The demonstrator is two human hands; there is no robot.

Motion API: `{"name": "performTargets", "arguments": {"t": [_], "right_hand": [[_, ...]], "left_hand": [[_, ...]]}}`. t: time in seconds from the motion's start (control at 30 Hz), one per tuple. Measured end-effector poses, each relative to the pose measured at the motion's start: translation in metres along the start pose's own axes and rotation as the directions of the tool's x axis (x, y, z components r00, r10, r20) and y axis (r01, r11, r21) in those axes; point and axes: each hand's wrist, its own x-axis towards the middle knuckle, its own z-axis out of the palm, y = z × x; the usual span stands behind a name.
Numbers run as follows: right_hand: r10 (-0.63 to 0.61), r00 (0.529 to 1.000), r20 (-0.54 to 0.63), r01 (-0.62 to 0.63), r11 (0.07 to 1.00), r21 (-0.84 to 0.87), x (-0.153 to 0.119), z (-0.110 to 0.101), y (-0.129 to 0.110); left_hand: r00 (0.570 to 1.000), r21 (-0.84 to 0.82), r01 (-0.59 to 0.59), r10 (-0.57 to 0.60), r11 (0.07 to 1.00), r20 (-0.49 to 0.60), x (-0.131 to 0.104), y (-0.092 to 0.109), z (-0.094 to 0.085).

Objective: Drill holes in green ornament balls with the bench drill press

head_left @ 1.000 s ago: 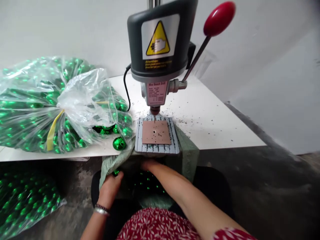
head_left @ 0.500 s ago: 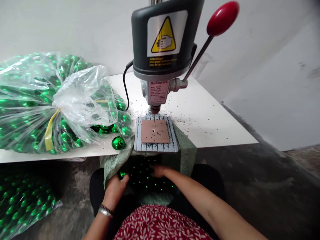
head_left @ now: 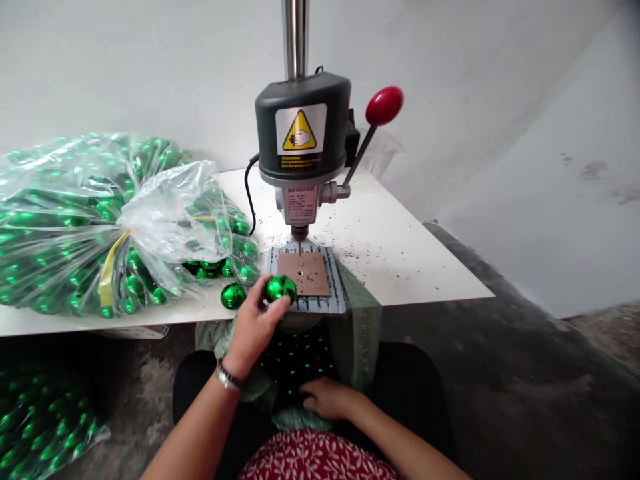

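Observation:
A shiny green ball (head_left: 281,289) is pinched between the thumb and fingers of my left hand (head_left: 257,327), over the front left edge of the drill's base. Above the base's brown plate (head_left: 315,277) hangs the bit of a small bench drill (head_left: 303,140). My right hand (head_left: 327,398) rests at the near side of an open green sack (head_left: 365,333) full of dark green balls (head_left: 300,360). Its fingers are curled, and whether they hold a ball cannot be made out. Another green ball (head_left: 233,296) lies on the table beside my left hand.
A clear plastic bag of green balls (head_left: 65,220) covers the left of the white table (head_left: 400,253). Dark shavings are scattered round the drill base. The red-knobbed lever (head_left: 385,105) sticks out at the right. Another bag of balls (head_left: 45,413) sits on the floor.
My left hand has risen from the sack to the drill base with a green ball. My right hand has moved nearer to my body. The camera view has shifted, showing more of the drill.

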Motion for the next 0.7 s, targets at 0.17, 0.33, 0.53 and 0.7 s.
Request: {"name": "performTargets", "arguments": {"t": [0.17, 0.33, 0.53, 0.7], "right_hand": [[0.057, 0.998, 0.028, -0.059, 0.996, 0.068, -0.008, 0.016, 0.006], [0.097, 0.994, -0.044, -0.089, 0.984, 0.154, -0.006, 0.008, 0.017], [0.044, 0.998, -0.041, -0.035, 0.980, 0.195, -0.026, -0.022, -0.012], [-0.180, 0.953, -0.243, 0.238, 0.941, 0.239, -0.101, -0.124, -0.049]], "left_hand": [[0.999, 0.049, 0.009, -0.010, 0.999, 0.031, 0.056, 0.008, 0.014], [1.000, 0.024, 0.024, -0.025, 0.999, 0.014, 0.069, 0.009, 0.020], [0.997, -0.010, 0.034, -0.035, 0.999, -0.063, 0.065, 0.008, 0.021], [0.990, -0.243, 0.137, -0.138, 0.960, 0.014, 0.051, 0.017, 0.010]]}}
